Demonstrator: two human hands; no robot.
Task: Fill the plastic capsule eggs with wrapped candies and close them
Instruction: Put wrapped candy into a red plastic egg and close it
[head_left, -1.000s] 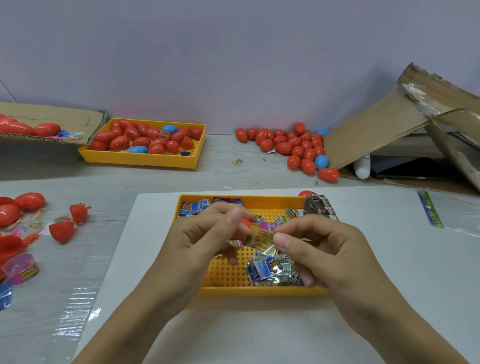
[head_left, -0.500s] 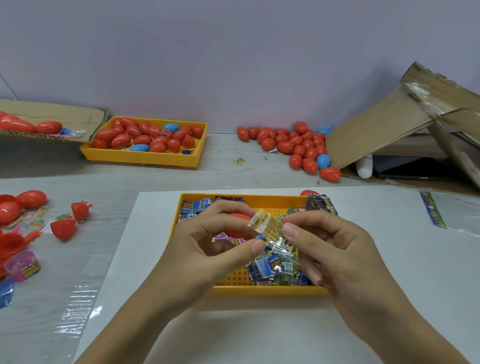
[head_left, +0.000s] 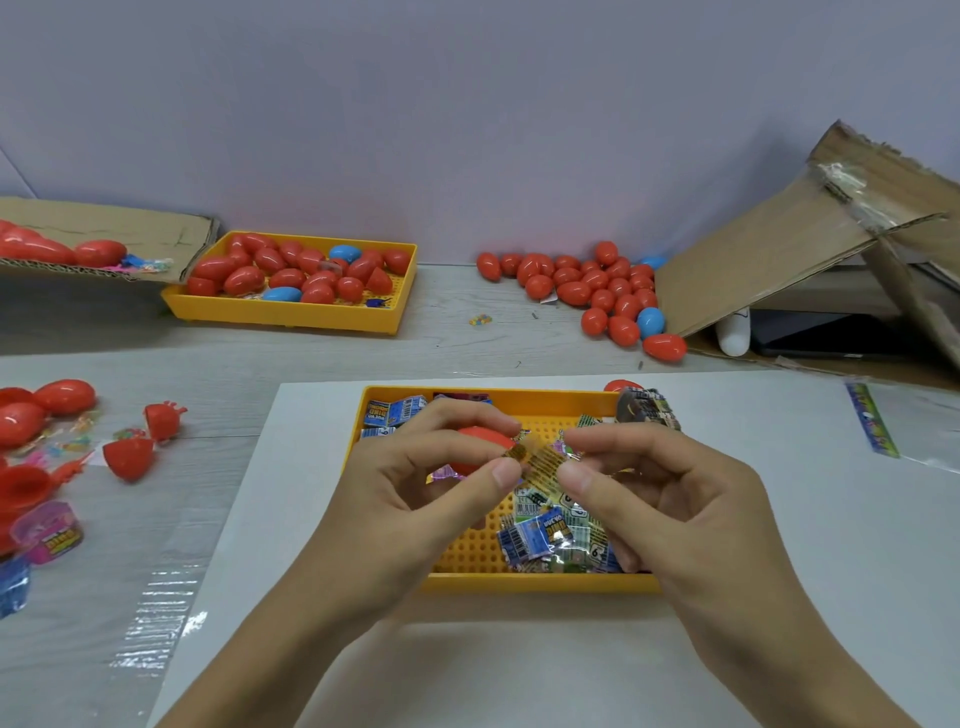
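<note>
red capsule egg, glossy, yellow clear-wrapped candy, crinkled

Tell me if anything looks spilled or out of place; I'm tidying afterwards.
Yes. A pile of loose eggs lies on the bare table by the tipped cardboard box, as if spilled. One stray candy lies alone between the far tray and that pile.

1. Near tray – yellow-orange, with a dotted perforated floor.
2. Wrapped candies – clear wrappers printed with blue, green and barcode stripes.
3. Capsule egg in the left hand – red.
4. Far tray – the same yellow-orange, with red eggs and two blue ones.
5. Loose egg pile – mostly red, some blue.
6. Sheet under the near tray – white.
</note>
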